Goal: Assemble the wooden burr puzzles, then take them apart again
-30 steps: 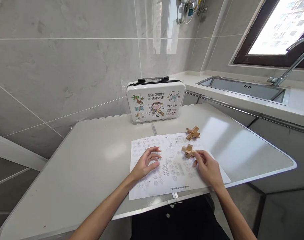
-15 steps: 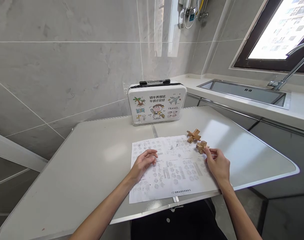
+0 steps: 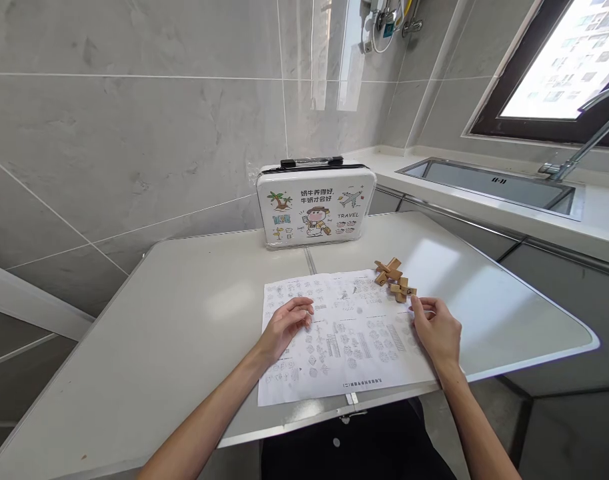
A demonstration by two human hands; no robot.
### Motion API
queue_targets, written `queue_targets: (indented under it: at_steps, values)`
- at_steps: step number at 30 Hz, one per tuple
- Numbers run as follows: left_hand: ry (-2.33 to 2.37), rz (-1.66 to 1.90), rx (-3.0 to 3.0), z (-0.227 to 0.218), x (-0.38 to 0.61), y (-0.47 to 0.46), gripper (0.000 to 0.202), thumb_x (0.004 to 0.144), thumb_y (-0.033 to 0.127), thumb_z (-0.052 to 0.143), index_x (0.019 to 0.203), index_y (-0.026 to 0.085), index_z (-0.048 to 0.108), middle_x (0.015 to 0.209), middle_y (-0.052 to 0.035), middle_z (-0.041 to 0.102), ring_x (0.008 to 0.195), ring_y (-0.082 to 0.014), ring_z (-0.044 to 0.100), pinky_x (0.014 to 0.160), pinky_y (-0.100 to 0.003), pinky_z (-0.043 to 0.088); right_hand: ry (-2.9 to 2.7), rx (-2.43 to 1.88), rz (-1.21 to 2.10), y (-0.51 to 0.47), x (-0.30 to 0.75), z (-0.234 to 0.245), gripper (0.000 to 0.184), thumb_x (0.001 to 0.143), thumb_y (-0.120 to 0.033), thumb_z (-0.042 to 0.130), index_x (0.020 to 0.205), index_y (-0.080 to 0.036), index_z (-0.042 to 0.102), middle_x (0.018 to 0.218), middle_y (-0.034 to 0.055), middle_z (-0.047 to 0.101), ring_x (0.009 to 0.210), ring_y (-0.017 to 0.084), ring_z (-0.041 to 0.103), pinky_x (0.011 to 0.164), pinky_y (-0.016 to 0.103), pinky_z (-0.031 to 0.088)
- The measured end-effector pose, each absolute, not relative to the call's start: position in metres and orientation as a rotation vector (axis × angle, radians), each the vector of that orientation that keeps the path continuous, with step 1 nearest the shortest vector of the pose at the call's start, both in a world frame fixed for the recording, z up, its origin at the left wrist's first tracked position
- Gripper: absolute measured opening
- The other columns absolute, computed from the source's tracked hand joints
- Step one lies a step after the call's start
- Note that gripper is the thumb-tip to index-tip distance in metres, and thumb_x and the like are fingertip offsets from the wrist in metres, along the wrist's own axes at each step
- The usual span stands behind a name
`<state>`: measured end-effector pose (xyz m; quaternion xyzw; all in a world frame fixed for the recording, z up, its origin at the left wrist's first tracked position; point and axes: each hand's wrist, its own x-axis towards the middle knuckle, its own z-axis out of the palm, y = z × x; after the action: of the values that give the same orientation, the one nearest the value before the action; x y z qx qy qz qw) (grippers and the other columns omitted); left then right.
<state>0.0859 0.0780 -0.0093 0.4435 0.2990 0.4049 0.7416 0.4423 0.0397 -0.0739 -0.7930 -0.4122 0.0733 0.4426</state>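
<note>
Wooden burr puzzle, just released, sits beside its twin, two o'clock on printed sheet; set-down looks done. Right hand narrow, left hand wider, both empty.

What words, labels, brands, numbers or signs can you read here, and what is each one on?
"奶牛养得好, 牛奶才会好": on the white case, near the top.
"TRAVEL": on the same case, right side.
Small lettering around the case's cartoon: too small to read.
Printing on the paper sheet, including its near-edge line: too small and blurred.
Dark marks on the nearer wooden puzzle: too small to make out.
</note>
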Motion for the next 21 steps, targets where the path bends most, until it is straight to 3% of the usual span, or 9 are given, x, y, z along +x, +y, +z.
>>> queue_targets:
  at_steps: [5,12,21]
  values:
    - [0.655,0.886,0.96,-0.011,0.086,0.079,0.026,0.089,0.028,0.073,0.113,0.018,0.074,0.102,-0.007,0.061,0.08,-0.0155,0.054,0.081,-0.032,0.043,-1.115,-1.883,0.272,0.031,0.435,-0.065,0.048,0.093,-0.068,0.055,0.092,-0.022,0.068,0.084,0.0085,0.079,0.068,0.025,0.07,0.077,0.038,0.051]
    - [0.645,0.886,0.955,-0.011,0.086,0.08,0.025,0.09,0.028,0.071,0.113,0.017,0.073,0.102,-0.0074,0.06,0.081,-0.016,0.054,0.08,-0.032,0.044,-1.323,-1.65,0.706,0.001,0.417,-0.062,0.045,0.096,-0.066,0.056,0.094,-0.023,0.068,0.081,0.0043,0.076,0.064,0.019,0.066,0.068,0.031,0.052]
    - [0.661,0.882,0.967,-0.009,0.087,0.079,0.026,0.09,0.029,0.071,0.113,0.017,0.072,0.098,-0.0071,0.06,0.08,-0.0163,0.054,0.08,-0.032,0.044,-1.334,-1.657,0.714,-0.002,0.414,-0.061,0.045,0.094,-0.066,0.058,0.092,-0.023,0.069,0.08,0.0049,0.075,0.063,0.019,0.063,0.065,0.03,0.053]
